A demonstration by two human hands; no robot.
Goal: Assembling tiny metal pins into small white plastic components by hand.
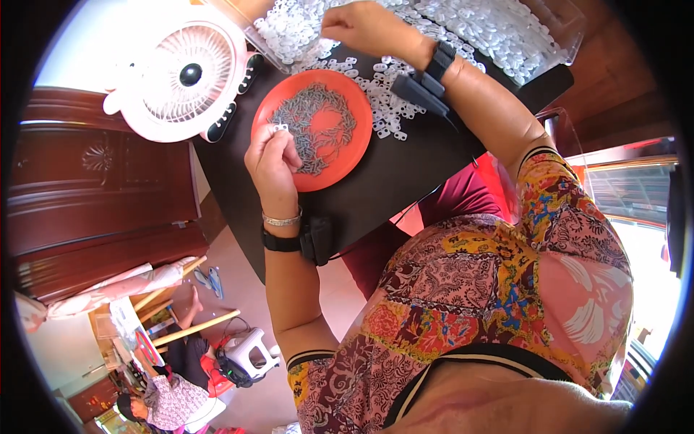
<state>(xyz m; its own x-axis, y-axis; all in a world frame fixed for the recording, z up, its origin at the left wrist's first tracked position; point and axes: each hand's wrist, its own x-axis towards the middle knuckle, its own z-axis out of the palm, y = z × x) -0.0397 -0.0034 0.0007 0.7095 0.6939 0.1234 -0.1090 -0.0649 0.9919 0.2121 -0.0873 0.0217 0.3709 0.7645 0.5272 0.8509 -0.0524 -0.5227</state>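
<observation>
Patterned blouse [506,289] nearest the lens, forearms reaching out from it. Left hand [273,160] pinching a small white plastic piece [280,128] between thumb and fingertips, just over the near-left rim of the orange plate [347,155]. Right hand [365,27] curled down into the heap of white plastic pieces [463,25], fingers closed loosely; whether gripping one, cannot tell. Plate carrying a good ring of small grey metal parts [312,123], its middle bare. Judged well short of finished: a large pile of white pieces spread across the far worktop and in a clear tray [571,36]. Dark worktop [405,181]. Pink fan [177,76] at the left corner. Dark wooden cabinet [94,188] beyond, pale floor [238,267] below, another person sitting [170,398] far down left.
</observation>
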